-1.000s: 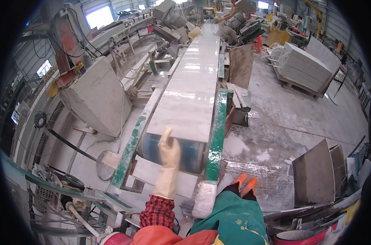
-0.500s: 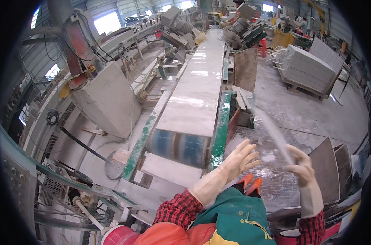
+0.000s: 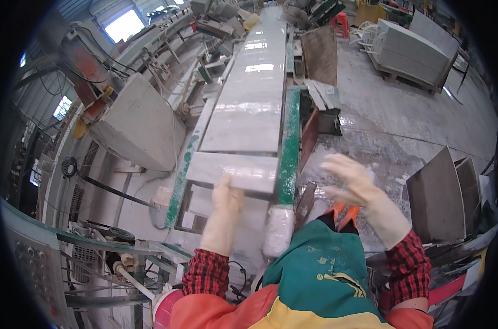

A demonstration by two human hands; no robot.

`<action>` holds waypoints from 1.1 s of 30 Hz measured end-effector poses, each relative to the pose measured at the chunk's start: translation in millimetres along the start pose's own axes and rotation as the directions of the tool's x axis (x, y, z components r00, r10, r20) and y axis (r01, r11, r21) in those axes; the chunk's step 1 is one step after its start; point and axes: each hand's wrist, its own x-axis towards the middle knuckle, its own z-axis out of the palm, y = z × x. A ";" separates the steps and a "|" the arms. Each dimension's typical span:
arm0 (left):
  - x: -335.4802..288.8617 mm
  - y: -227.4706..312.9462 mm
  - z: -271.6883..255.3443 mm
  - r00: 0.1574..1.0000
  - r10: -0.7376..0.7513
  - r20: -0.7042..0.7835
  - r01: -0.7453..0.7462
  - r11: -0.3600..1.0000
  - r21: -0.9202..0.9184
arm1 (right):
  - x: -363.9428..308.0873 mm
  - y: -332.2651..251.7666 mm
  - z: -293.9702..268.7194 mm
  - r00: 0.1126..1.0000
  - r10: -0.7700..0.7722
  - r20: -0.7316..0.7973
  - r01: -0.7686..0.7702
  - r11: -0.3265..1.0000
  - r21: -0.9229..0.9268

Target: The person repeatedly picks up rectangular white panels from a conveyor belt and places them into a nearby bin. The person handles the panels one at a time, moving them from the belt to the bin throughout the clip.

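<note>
A short white stone slab [image 3: 232,171] lies crosswise at the near end of the conveyor, with a narrow gap between it and the long wet white slab [image 3: 246,123] behind. My left hand [image 3: 227,200], in a pale glove, grips its near edge, the thumb on top; the fingers underneath are partly hidden. Off to the right of the conveyor's green side rail [image 3: 289,148], my right hand [image 3: 352,178] is raised, gloved too. Its fingers are apart and slightly blurred, with nothing between them.
A pale wrapped roll [image 3: 279,230] sits at the rail's near end. Dark upright boards [image 3: 435,197] lean at the right. Farther off stands a pallet stack of slabs [image 3: 405,55]. A control panel [image 3: 35,268] is at lower left, a large pale block-shaped housing [image 3: 139,126] beyond it.
My right hand no longer holds the thin white strip and has moved left. My left hand has gone from open in the air to the short slab, which now covers the blue roller.
</note>
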 end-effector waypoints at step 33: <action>93.4 -35.1 -16.8 0.996 -0.036 -0.083 0.039 0.999 0.032 | -255.0 52.9 -16.1 0.419 0.889 -0.183 -0.813 0.457 0.360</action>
